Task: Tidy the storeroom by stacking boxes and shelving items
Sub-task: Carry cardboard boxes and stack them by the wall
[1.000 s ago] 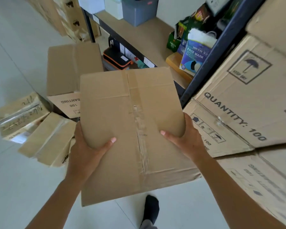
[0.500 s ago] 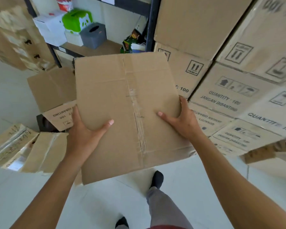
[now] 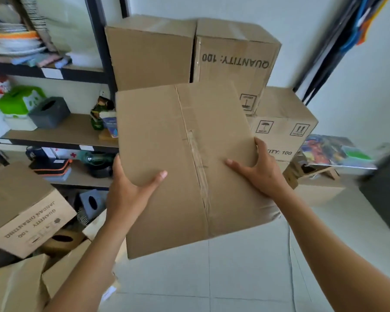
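My left hand [image 3: 126, 194] and right hand [image 3: 262, 174] grip the taped brown cardboard box [image 3: 167, 136], its long axis running near-to-far, now raised before the stacked brown cartons [image 3: 149, 55].

The carried box [image 3: 167, 154] is in the middle, above the floor [image 3: 234, 278], with the left hand [image 3: 126, 190] at its left edge and the right hand [image 3: 261, 174] at its right edge. Behind it the upper left box [image 3: 149, 52] stands just beside the upper right box [image 3: 234, 52], which rests on the lower box [image 3: 282, 122]. The shelf rack [image 3: 61, 131] is left of this stack, and the floor box [image 3: 25, 212] lies before the rack.
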A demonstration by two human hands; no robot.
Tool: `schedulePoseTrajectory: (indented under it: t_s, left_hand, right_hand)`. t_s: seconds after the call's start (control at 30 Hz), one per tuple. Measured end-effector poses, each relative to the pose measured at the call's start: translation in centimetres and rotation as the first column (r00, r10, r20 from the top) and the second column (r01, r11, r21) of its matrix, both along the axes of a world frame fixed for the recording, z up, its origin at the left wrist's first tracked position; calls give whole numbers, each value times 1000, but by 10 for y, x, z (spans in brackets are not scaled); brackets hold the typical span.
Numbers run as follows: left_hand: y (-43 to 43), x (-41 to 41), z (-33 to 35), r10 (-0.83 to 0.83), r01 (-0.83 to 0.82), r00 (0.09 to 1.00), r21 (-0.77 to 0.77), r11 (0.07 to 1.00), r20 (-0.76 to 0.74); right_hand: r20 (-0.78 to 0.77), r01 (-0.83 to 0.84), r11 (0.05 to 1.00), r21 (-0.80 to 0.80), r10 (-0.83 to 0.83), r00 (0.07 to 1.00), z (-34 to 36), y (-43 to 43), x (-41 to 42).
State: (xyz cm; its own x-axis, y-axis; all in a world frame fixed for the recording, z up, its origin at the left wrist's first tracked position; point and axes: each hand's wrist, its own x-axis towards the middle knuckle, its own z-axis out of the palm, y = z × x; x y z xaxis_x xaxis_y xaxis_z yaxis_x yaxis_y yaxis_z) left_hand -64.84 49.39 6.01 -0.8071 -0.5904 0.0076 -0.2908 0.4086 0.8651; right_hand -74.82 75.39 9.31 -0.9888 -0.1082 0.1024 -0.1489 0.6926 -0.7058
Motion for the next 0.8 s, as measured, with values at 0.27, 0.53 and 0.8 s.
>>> schedulePoseTrajectory:
  t_s: [0.27, 0.53, 0.8]
  left_hand:
    - [141, -55, 41, -173, 170, 984, -59, 984, -48]
    - [256, -117, 71, -318, 304, 941, -127, 944, -113]
    - [310, -205, 90, -435, 410, 875, -152, 899, -215]
  right_hand:
    - [-88, 210, 976, -52, -214, 973, 33, 156, -1]
    - [-135, 339, 936, -98, -350, 927, 57, 281, -23]
    - [-198, 423, 897, -130, -442, 875, 81, 335, -79]
